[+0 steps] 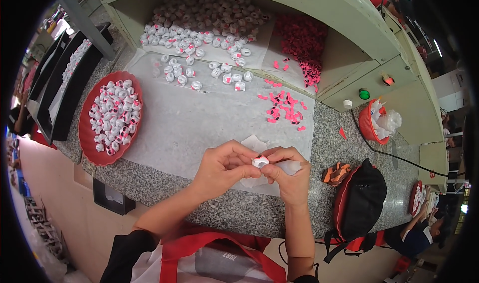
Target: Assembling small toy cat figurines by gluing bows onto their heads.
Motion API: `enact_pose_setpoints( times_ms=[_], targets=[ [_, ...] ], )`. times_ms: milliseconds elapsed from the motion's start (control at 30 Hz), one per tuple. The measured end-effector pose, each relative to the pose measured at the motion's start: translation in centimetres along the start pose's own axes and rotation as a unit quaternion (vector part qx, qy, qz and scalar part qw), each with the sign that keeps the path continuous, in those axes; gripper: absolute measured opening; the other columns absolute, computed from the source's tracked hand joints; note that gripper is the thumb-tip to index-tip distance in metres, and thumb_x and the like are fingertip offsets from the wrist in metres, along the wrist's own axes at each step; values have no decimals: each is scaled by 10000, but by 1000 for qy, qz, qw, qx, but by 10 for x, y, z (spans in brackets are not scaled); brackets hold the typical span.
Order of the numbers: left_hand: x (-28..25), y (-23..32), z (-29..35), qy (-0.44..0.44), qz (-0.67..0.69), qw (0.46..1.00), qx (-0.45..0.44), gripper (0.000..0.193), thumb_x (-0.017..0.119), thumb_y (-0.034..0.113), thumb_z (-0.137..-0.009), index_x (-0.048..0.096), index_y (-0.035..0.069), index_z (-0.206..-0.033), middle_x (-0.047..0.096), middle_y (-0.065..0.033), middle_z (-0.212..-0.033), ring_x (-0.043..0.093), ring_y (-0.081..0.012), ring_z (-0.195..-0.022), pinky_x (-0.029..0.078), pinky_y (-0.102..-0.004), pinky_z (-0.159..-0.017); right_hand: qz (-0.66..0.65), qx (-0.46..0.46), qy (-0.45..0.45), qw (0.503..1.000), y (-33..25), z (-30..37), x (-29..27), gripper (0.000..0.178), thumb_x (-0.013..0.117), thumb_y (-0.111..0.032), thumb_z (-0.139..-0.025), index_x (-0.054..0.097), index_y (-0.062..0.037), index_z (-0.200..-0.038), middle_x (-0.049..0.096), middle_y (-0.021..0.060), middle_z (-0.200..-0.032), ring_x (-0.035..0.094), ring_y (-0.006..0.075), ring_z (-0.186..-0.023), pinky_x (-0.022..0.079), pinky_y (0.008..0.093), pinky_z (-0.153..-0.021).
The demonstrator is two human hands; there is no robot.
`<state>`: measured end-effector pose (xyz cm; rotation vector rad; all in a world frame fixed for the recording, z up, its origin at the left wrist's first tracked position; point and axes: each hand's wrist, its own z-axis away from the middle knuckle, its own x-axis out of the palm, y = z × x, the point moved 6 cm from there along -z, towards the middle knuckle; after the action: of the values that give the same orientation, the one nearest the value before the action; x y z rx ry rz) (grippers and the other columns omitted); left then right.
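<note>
Between both hands is a small white hollow piece (260, 161) with pink and black on its top side. The fingertips and thumb of my left hand (219, 167) pinch it from the left. My right hand (289, 175) closes on it from the right. A translucent whitish object (291, 167), perhaps a small bottle, is tucked in the right palm; fingers hide part of it. Under the hands lies a crumpled white paper (254, 143). Beyond them, small pink pieces (285, 108), some with black spots, are scattered on a white sheet (199, 114).
A red scalloped tray (85, 128) of similar white pieces stands at left. More white pieces (199, 13) and pink pieces (302, 38) fill the shelf box behind. To the right are a red cup (366, 123), a cable (384, 150) and a black bag (364, 198). Another person sits far right.
</note>
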<state>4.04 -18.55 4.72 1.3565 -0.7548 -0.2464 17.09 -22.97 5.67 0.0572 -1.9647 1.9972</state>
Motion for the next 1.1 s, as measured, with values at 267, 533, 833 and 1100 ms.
enact_pose_setpoints(
  times_ms=[267,533,833,1100],
  targets=[
    [-2,0,-1,17,31,999,19,210,578,-58,-762,515,-41,-961,608,-153,-845,623,-188,-723,520,-266,-621,-16,23,17,999,11,-2,2,141,660,3,-709,592,-8,-832,609,79,-789,533,74,-591,416,181,-457],
    [-34,15,8,97,-62,993,2,176,572,-13,-777,580,-16,-953,628,-81,-811,606,-120,-691,477,-213,-593,16,10,59,998,27,-5,15,111,634,-17,-735,583,9,-830,597,65,-752,518,68,-569,385,182,-448],
    [-188,122,61,487,-704,490,166,207,655,135,-712,646,113,-918,553,-73,-829,560,-188,-597,451,-307,-531,94,50,81,991,21,-4,4,161,607,-59,-757,558,30,-882,601,120,-798,514,100,-549,382,201,-427],
    [-119,39,-74,152,-795,549,210,299,616,16,-637,608,75,-930,566,-62,-878,569,-265,-727,484,-331,-608,93,32,86,991,11,4,5,185,624,-30,-737,553,16,-902,563,59,-750,519,86,-571,405,189,-455]
  ],
)
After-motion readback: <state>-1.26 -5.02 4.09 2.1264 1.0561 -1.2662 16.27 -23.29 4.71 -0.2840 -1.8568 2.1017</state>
